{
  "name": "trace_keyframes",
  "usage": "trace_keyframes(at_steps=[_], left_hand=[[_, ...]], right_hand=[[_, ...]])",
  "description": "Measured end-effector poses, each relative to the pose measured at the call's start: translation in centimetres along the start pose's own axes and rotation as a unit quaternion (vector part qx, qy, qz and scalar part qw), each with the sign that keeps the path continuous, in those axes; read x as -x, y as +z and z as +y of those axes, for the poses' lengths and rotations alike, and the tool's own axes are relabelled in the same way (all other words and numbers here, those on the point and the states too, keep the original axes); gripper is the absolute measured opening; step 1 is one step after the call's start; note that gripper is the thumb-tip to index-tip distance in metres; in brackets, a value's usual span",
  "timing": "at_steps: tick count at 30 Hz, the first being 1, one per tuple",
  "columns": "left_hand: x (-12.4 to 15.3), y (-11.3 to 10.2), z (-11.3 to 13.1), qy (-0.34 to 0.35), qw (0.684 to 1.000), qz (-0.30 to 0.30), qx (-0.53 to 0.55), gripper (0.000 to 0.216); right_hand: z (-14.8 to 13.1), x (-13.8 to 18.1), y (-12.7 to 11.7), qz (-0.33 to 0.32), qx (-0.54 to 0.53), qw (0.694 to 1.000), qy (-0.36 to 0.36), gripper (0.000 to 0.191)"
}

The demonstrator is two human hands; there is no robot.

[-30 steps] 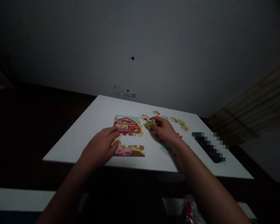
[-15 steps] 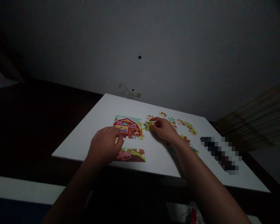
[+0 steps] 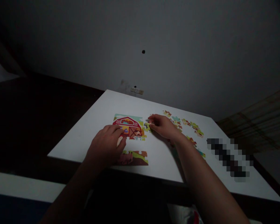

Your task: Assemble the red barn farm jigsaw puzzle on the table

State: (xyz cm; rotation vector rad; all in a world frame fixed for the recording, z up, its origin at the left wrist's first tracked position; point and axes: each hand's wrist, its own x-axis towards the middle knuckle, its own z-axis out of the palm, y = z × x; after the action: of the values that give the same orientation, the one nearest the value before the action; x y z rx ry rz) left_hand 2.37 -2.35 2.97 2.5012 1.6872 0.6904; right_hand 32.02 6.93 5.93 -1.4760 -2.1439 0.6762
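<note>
Pinching green piece (image 3: 147, 127) beside barn puzzle (image 3: 130, 123), right hand (image 3: 163, 127); left hand (image 3: 106, 147) gripping pale piece (image 3: 119, 142).

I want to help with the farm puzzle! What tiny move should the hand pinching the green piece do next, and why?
Probably slide the yellow-green cardboard puzzle piece a little leftward. The right hand pinches it at the right edge of the joined red barn puzzle section, which the left hand presses flat on the white table.
</note>
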Motion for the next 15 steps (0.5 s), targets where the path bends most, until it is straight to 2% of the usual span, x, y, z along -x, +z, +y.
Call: trace_keyframes(at_steps=[3,10,15], left_hand=[[-0.1,0.0,0.0,-0.001,1.000,0.000,0.001,0.037],[-0.2,0.1,-0.1,-0.003,1.000,-0.009,0.002,0.038],[-0.2,0.2,-0.2,-0.007,1.000,-0.012,0.003,0.039]], right_hand=[[-0.2,-0.1,0.4,-0.003,0.017,1.000,-0.002,0.019],[0.5,-0.3,0.9,-0.003,-0.003,1.000,-0.009,0.023],[0.7,0.3,1.0,0.032,-0.073,0.997,-0.014,0.046]])
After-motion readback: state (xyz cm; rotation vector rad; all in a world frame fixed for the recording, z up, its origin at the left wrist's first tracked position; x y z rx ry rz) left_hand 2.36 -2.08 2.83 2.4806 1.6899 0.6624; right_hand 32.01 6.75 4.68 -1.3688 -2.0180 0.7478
